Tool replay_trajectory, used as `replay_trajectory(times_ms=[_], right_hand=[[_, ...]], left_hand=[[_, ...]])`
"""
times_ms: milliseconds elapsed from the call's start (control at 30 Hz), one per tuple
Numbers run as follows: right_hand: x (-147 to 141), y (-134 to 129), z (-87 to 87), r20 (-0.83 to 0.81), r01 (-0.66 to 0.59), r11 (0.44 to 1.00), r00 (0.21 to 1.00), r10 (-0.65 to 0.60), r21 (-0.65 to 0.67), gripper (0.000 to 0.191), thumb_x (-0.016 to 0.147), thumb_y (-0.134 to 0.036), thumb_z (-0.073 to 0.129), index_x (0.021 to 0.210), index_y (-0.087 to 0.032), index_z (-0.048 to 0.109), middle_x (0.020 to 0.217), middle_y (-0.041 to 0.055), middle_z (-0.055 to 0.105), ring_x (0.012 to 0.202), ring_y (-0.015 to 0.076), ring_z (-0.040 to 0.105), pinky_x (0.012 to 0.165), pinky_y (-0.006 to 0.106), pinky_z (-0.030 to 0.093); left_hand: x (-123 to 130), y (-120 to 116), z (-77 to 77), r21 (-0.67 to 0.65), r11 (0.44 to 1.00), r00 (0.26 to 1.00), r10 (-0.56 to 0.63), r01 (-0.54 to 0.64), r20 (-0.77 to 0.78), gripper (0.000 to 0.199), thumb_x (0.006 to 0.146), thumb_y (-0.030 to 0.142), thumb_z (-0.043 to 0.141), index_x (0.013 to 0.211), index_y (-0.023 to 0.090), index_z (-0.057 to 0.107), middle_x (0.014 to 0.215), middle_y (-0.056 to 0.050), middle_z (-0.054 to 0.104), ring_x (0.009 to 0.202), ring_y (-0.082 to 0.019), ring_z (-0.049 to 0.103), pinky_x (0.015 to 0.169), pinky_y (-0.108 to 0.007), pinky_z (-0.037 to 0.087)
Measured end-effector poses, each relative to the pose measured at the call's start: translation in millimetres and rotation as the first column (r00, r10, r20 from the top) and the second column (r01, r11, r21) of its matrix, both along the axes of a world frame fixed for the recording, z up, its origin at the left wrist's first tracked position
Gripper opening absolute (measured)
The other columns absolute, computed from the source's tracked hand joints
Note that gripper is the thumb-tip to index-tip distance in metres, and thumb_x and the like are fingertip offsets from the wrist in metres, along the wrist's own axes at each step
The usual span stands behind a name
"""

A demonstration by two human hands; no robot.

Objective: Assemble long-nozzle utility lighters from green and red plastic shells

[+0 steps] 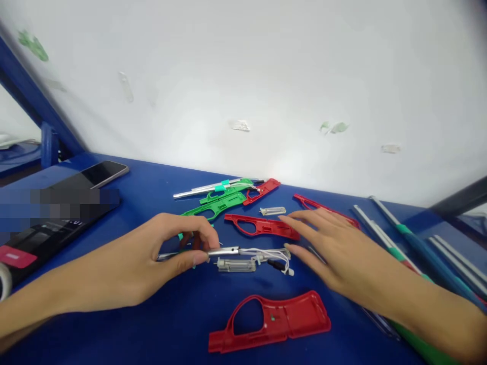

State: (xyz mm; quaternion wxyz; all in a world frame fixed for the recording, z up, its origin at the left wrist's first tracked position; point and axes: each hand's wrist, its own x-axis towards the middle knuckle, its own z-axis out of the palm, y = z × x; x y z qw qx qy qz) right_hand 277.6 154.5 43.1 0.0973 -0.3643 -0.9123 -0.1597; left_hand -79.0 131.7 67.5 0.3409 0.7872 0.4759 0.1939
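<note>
In the head view, our left hand [140, 258], left of centre, has thumb and fingers closed on a silver tube [228, 251], with white wires [266, 252] running from its right end toward the middle of the frame. Our right hand [331, 248], right of centre, is open with fingers spread, its fingertips close to the wires and a red shell [274, 227]; we cannot tell whether they touch anything. Just below the tube lies a clear part [236, 265], and a black connector [276, 264] sits to its right. At lower centre, a larger-looking red handle [304, 315] lies flat on the blue bench [167, 329]. Above our hands, at upper centre of the bench, are green shells [224, 204] and more silver rods [201, 190]. Tubes with green tape [380, 233] lie at right, and a phone [102, 173] lies at left.
</note>
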Motion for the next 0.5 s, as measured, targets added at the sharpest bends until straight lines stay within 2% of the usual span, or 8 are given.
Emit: replay_trajectory(times_ms=[133,267,400,467,500], right_hand=[[-18.0,19.8,4.9,0.066,0.014,0.991,0.998,-0.005,-0.137,0.029,0.108,-0.029,0.054,0.127,-0.017,0.071,0.124,0.0150,0.077,0.108,0.0361,0.074,0.092,0.059,0.059],[-22.6,25.5,21.9,0.042,0.017,0.983,0.999,-0.010,-0.183,0.021,0.107,-0.022,0.055,0.113,-0.020,0.075,0.112,0.0095,0.081,0.098,0.0282,0.078,0.090,0.050,0.061],[2.3,15.7,50.9,-0.034,0.035,0.986,0.999,-0.041,-0.160,0.032,0.114,-0.029,0.043,0.118,-0.020,0.074,0.107,0.0073,0.082,0.091,0.0216,0.080,0.075,0.035,0.062],[21.8,1.2,61.2,-0.095,0.043,0.994,0.994,-0.052,-0.102,0.028,0.114,-0.031,0.047,0.119,-0.025,0.074,0.105,0.0012,0.083,0.087,0.0177,0.081,0.071,0.028,0.063],[31.0,-8.7,62.9,-0.110,-0.005,0.997,0.994,-0.003,-0.072,0.026,0.113,-0.035,0.051,0.116,-0.026,0.075,0.097,-0.0012,0.083,0.076,0.0150,0.080,0.063,0.024,0.062]], left_hand=[[3.3,1.2,9.0,-0.049,0.998,0.997,-0.032,0.035,0.067,0.022,0.106,0.047,0.059,0.104,0.030,0.072,0.106,0.003,0.075,0.100,-0.019,0.068,0.089,-0.028,0.052],[3.5,-1.8,14.6,-0.029,0.999,0.982,-0.030,0.036,0.184,0.021,0.103,0.045,0.063,0.101,0.026,0.072,0.100,0.001,0.074,0.092,-0.017,0.067,0.082,-0.025,0.053],[-1.3,-1.0,19.0,-0.002,1.000,0.954,-0.028,0.030,0.297,0.021,0.101,0.046,0.066,0.097,0.025,0.071,0.091,0.002,0.071,0.078,-0.013,0.063,0.070,-0.021,0.051],[-4.1,0.3,20.8,0.014,1.000,0.940,-0.007,0.003,0.340,0.020,0.099,0.045,0.068,0.097,0.025,0.071,0.090,0.002,0.071,0.074,-0.012,0.061,0.066,-0.021,0.050],[-5.2,0.8,21.5,0.020,1.000,0.933,-0.002,-0.005,0.360,0.018,0.098,0.044,0.069,0.097,0.026,0.071,0.090,0.002,0.071,0.074,-0.012,0.062,0.065,-0.021,0.049]])
